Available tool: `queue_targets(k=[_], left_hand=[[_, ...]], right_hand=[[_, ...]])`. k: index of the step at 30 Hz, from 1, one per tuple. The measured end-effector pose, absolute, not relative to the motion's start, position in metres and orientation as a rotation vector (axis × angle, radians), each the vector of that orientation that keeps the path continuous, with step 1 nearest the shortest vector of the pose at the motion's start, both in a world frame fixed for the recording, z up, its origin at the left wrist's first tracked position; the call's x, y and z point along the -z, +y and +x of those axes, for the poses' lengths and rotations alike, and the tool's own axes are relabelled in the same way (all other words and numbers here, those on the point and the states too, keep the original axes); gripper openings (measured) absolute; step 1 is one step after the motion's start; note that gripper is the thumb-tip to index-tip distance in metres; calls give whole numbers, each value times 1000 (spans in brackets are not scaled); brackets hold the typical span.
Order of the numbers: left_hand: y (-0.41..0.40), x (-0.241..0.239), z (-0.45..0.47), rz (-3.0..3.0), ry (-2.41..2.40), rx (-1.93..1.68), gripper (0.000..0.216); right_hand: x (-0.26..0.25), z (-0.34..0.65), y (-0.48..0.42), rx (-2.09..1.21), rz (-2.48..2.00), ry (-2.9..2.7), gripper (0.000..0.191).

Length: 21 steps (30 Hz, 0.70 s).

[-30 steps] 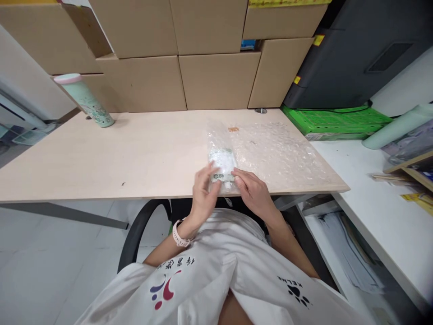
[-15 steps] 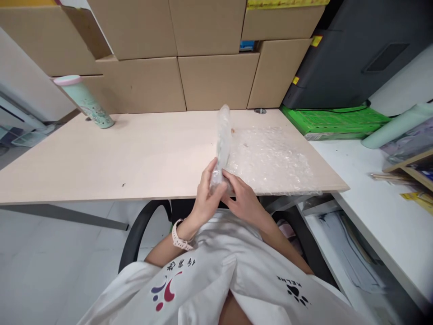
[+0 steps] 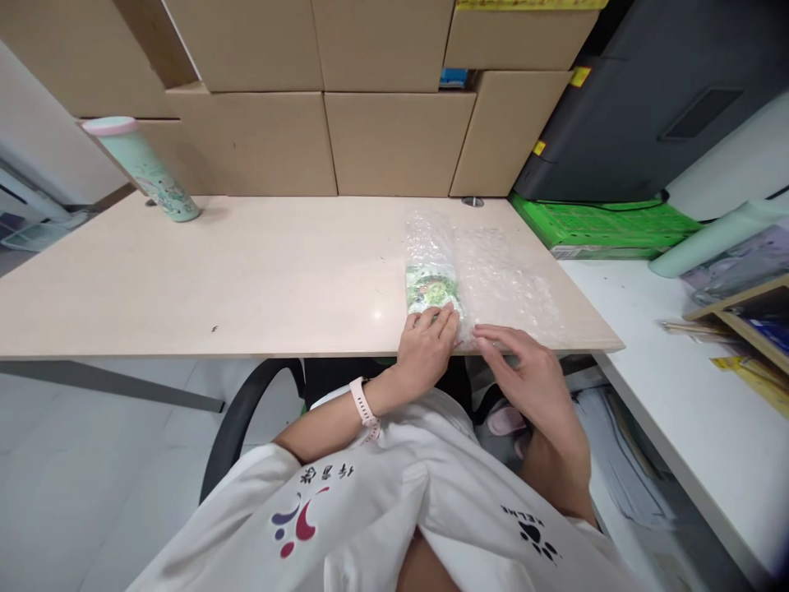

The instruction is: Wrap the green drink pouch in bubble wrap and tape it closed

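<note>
A flat item with a green and white printed picture (image 3: 432, 286) lies near the front edge of the desk, with clear bubble wrap (image 3: 509, 284) over it and spread out to its right. My left hand (image 3: 426, 349) rests palm down on the lower end of the wrapped item, its fingers stretched out. Just to the right, my right hand (image 3: 523, 370) reaches the front edge of the bubble wrap with fingers extended and the thumb apart. Whether its fingertips press on the film is hard to make out.
Stacked cardboard boxes (image 3: 394, 144) line the back of the desk (image 3: 296, 271). A mint tumbler with a pink lid (image 3: 148, 173) stands at the back left. On the right are a green box (image 3: 616, 226), a dark case (image 3: 641, 107) and a white side table (image 3: 671, 353).
The wrapped item, held on edge between both hands before, now lies flat with its print facing up. My left hand has moved right onto it; my right hand has moved right, away from it.
</note>
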<state>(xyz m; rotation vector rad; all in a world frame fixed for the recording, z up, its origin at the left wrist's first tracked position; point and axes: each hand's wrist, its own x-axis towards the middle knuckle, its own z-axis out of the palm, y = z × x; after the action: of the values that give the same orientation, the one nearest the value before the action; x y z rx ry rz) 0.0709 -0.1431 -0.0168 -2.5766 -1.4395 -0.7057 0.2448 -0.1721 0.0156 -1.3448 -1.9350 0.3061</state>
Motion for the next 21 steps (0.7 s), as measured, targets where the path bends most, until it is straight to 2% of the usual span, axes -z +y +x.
queue_targets(k=[4, 9, 14, 17, 21], left_hand=[[-143, 17, 72, -2616, -1477, 775, 40], [-148, 23, 47, -2611, -1563, 1156, 52], [-157, 22, 12, -2621, -1824, 1441, 54], [-159, 11, 1, -2621, -2052, 1828, 66], [-154, -10, -5, -2354, -2476, 2672, 86]], right_hand=[[-4, 237, -158, -338, -1256, -1930, 36], [10, 224, -151, -532, -1300, -1913, 54], [3, 212, -162, -567, -1210, -2000, 44], [1, 204, -164, -332, -1253, -2022, 38], [5, 197, -169, -89, -1335, -2029, 40]])
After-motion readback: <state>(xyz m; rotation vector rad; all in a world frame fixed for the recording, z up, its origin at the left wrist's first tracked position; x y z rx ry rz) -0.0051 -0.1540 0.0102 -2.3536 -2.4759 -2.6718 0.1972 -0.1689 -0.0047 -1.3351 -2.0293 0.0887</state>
